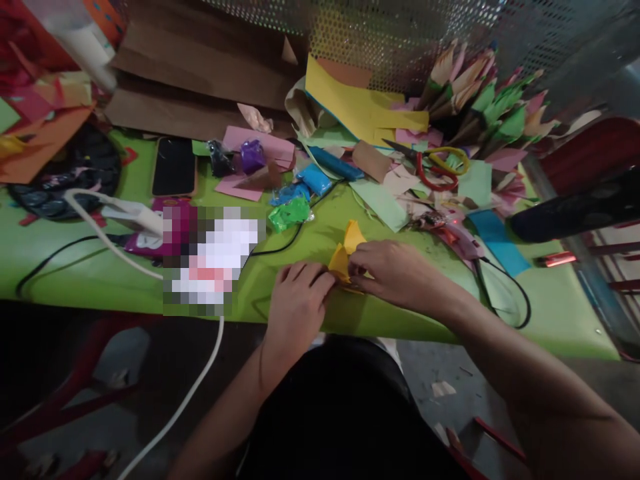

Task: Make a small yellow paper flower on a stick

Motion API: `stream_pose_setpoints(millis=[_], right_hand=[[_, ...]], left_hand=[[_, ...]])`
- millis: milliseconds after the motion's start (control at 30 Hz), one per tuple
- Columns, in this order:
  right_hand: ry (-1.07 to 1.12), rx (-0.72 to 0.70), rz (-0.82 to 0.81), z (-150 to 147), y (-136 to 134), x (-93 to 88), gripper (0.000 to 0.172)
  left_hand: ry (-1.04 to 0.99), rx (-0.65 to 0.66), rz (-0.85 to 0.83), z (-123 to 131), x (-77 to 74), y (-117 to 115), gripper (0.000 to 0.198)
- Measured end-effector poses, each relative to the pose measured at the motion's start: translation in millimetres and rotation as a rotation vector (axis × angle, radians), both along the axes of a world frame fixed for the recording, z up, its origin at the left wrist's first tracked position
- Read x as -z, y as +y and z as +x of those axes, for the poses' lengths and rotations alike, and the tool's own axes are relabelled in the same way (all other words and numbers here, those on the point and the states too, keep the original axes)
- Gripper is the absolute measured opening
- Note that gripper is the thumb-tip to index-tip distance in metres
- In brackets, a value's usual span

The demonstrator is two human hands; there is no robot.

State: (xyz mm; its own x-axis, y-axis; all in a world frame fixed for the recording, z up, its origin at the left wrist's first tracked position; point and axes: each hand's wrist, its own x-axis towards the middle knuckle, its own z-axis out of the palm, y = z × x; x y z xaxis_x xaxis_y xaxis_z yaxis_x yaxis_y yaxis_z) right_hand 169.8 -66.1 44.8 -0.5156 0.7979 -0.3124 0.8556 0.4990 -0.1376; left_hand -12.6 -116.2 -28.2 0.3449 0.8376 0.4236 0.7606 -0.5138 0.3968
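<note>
A folded piece of yellow paper (340,261) stands up in two pointed flaps near the front edge of the green table (125,293). My left hand (299,297) rests at its left side, fingers bent and closed on the paper's lower edge. From the right, my right hand (387,270) pinches the same paper, its fingertips curled and partly hidden. Behind the hands lie a bright green wrapped lump (290,213) and blue wrapped lumps (314,180).
Scissors (435,167), a glue gun (457,233) with a black cord and paper scraps (383,203) lie to the right. Paper flowers (480,93) stand behind. At left are a black phone (175,167), a purple box (160,233) and a white cable (195,380) hanging over the edge.
</note>
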Motion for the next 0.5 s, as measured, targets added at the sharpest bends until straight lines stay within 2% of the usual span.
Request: stream_pose_setpoints(millis=[167, 267, 400, 500], right_hand=[[-0.095, -0.05, 0.039, -7, 0, 1.4, 0.014], [-0.064, -0.022, 0.044, -1, -2, 2.5, 0.014], [0.174, 0.044, 0.104, 20, -14, -2.5, 0.012], [0.408, 0.027, 0.076, 36, -26, -8.6, 0.011]], left_hand=[[0.013, -0.001, -0.01, 0, 0.3, 0, 0.008], [0.018, -0.008, -0.026, 0, 0.9, 0, 0.01], [0.011, -0.002, -0.017, 0, 1.2, 0, 0.007], [0.01, 0.003, -0.01, 0, 0.9, 1, 0.007]])
